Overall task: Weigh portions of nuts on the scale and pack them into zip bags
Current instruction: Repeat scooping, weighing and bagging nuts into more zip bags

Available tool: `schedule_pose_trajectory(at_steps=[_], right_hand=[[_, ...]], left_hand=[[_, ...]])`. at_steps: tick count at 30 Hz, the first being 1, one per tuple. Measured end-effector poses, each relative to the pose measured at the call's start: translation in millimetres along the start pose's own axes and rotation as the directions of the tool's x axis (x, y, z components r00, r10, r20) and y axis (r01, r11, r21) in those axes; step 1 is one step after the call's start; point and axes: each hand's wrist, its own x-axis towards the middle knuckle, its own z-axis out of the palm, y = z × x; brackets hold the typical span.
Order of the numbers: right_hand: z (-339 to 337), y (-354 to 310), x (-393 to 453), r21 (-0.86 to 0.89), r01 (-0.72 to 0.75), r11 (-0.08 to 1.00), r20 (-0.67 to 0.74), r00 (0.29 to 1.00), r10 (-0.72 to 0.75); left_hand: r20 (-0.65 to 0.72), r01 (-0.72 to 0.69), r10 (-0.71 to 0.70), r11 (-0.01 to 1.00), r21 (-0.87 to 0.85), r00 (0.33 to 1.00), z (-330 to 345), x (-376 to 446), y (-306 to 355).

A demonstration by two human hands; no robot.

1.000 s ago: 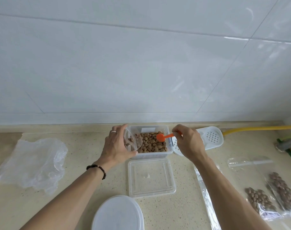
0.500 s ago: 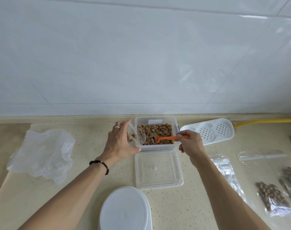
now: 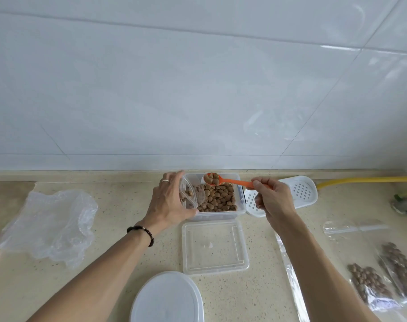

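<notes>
A clear rectangular tub point(image 3: 240, 201) full of brown nuts point(image 3: 218, 197) stands at the back of the counter. My left hand point(image 3: 167, 201) grips an open zip bag point(image 3: 193, 194) with a few nuts in it, held over the tub's left side. My right hand point(image 3: 272, 201) pinches the handle of an orange spoon point(image 3: 223, 181), whose bowl is loaded with nuts and raised above the tub. Two filled zip bags point(image 3: 369, 284) lie at the right front. No scale is recognisable in view.
The tub's clear lid point(image 3: 215, 248) lies in front of it. A white round lid point(image 3: 167, 298) sits at the near edge. Crumpled plastic point(image 3: 49, 224) lies left. A white perforated tray point(image 3: 297, 194), empty zip bags point(image 3: 353, 228) and a yellow hose point(image 3: 360, 180) are right.
The spoon dipped into the nuts half a second ago and has now come up loaded. My left hand keeps holding the bag open at the tub.
</notes>
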Motion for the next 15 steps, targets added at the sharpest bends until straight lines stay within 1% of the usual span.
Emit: schedule_pose_trajectory(at_steps=[3, 6, 8, 9, 11, 12, 13, 15], right_hand=[[4.1, -22.7, -6.6, -0.054, 0.092, 0.994, 0.039, 0.995, -0.09], [16.3, -37.3, -14.9, -0.213, 0.206, 0.955, 0.097, 0.977, -0.19], [27.1, -41.7, -21.4, -0.376, 0.348, 0.859, 0.164, 0.937, -0.308], [32.4, -43.2, -24.8, -0.429, 0.424, 0.798, 0.227, 0.905, -0.359], [40.0, -45.9, -32.4, -0.459, 0.555, 0.694, 0.363, 0.83, -0.423], [41.6, -48.0, -35.2, -0.46, 0.599, 0.655, 0.404, 0.798, -0.447], [41.9, -51.3, -37.3, -0.456, 0.625, 0.634, 0.419, 0.779, -0.467], [40.2, -59.1, -39.4, -0.447, 0.64, 0.625, 0.406, 0.768, -0.496]], left_hand=[[-0.002, -0.004, 0.004, 1.0, -0.003, 1.0, 1.3, 5.8, 4.7], [0.005, 0.001, -0.001, 1.0, -0.017, 1.0, 0.8, 9.9, 10.0], [0.001, 0.007, -0.007, 0.999, -0.032, 1.0, -0.8, 10.2, 13.0], [-0.004, 0.006, -0.007, 0.999, -0.038, 1.0, -1.9, 9.6, 13.8], [-0.014, 0.008, -0.008, 0.998, -0.059, 1.0, -4.1, 7.7, 14.6], [-0.015, 0.014, -0.015, 0.997, -0.076, 1.0, -5.6, 6.8, 14.9], [-0.014, 0.024, -0.025, 0.995, -0.099, 1.0, -7.6, 6.0, 15.4], [-0.016, 0.034, -0.037, 0.988, -0.148, 0.999, -12.1, 4.4, 16.2]])
